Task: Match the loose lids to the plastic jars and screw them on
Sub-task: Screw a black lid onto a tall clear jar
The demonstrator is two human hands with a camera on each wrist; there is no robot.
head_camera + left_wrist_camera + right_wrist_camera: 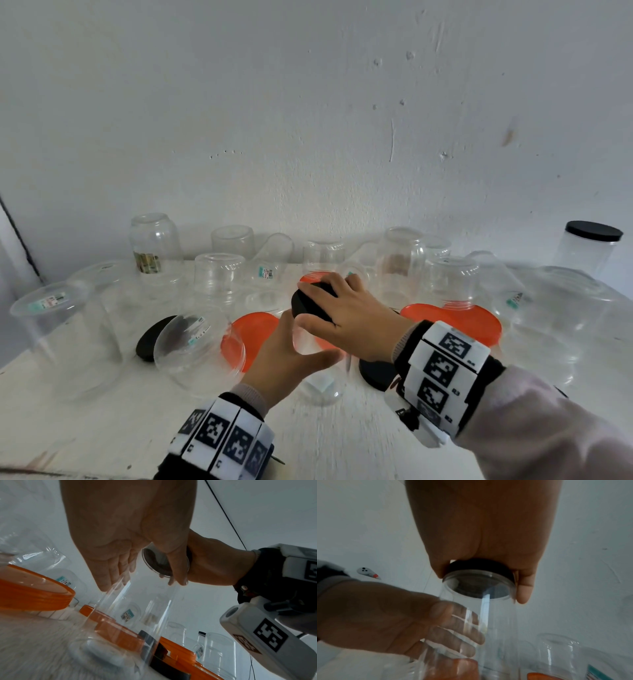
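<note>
A clear cylindrical jar (320,387) stands upright on the white table (102,428), near the middle. My left hand (291,346) wraps round its side, thumb on the near side. A black lid (306,305) sits on the jar's mouth, slightly tilted in the head view. From above, my right hand (329,301) grips that lid by its rim. In the left wrist view the jar (137,608) rises to the lid (157,561). The right wrist view has the lid (479,574) pinched between thumb and fingers, with the left hand (385,615) below on the jar (488,628).
Several clear jars stand upside down along the wall. One jar (198,346) lies on its side at the left. Orange lids (255,334) (455,318) and black lids (152,337) (375,375) lie loose. A capped jar (592,246) stands far right, beside a large jar (565,318).
</note>
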